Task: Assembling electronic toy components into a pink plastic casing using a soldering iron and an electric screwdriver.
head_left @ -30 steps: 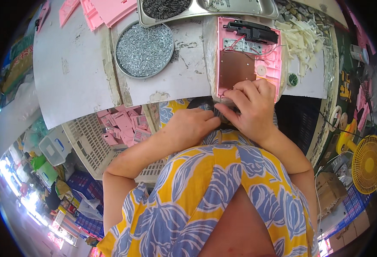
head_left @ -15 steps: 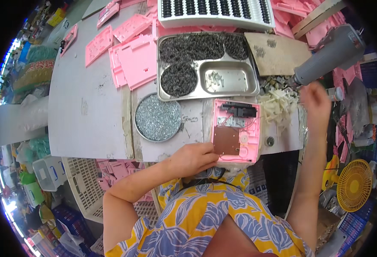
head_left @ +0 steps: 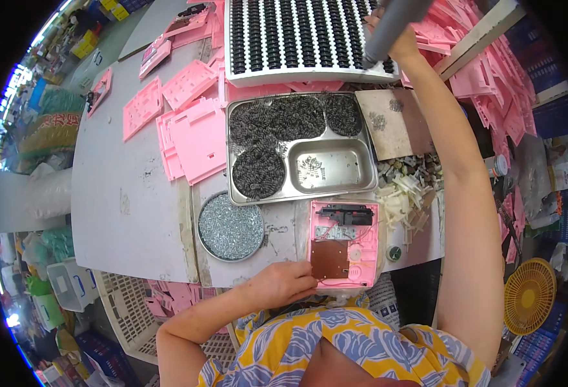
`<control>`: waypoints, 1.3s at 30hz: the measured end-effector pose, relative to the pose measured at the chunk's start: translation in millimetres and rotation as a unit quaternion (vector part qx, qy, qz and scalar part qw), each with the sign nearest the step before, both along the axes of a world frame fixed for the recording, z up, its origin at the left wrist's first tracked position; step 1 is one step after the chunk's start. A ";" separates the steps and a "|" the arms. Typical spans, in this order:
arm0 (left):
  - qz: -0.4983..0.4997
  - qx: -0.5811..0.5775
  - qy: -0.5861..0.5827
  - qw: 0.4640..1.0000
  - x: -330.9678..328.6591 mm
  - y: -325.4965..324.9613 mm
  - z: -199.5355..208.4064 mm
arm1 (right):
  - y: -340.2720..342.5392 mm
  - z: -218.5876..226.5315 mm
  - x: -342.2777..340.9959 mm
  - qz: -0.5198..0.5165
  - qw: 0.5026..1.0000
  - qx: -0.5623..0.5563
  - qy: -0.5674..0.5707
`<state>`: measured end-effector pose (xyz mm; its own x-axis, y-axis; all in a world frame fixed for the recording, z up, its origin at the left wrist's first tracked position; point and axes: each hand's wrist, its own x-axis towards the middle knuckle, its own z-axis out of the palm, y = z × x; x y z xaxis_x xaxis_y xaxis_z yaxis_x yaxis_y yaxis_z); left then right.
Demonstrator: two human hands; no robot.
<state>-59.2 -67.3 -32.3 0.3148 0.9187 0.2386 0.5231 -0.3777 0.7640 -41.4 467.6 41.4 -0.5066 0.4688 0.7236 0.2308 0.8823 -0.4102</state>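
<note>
My left hand [head_left: 283,284] grips the lower left edge of a pink plastic housing [head_left: 372,248], fingers curled against it. Inside lie a black part [head_left: 344,214], a brown board [head_left: 329,259] and thin wires. My right hand [head_left: 400,44] reaches to the far right corner of a white foam tray [head_left: 310,77] holding rows of black round parts [head_left: 290,32]. A grey power screwdriver [head_left: 392,29] covers much of that hand. Fingertips show on its far side; whether they hold the tool or a black part is hidden.
A metal tray [head_left: 297,195] holds dark springs and small pieces. Left of the housing stands a round dish [head_left: 230,227] of silvery screws. Pink panels [head_left: 197,145] lie at left, more pile up far right. Pale plastic bits [head_left: 410,200] lie beside a board [head_left: 394,122].
My right hand has gone from the table's right side up to the foam tray. The screwdriver now appears farther left and higher. The view has tilted; my left hand stays on the housing.
</note>
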 end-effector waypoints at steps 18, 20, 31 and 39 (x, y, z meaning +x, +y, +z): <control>0.003 -0.015 0.021 1.000 3.5 4.3 2.6 | 8.4 41.1 29.7 -0.074 0.995 -0.058 0.044; 0.020 -0.018 0.012 1.000 2.6 -2.4 -0.5 | -93.7 77.0 53.2 -0.046 0.910 -0.364 0.196; 0.016 -0.050 -0.040 0.998 6.0 4.0 -1.1 | -411.5 -35.2 244.9 0.024 0.924 -0.331 -0.192; 0.032 -0.058 -0.035 0.997 7.0 0.7 1.4 | -415.2 -47.2 239.7 0.019 0.967 -0.155 -0.200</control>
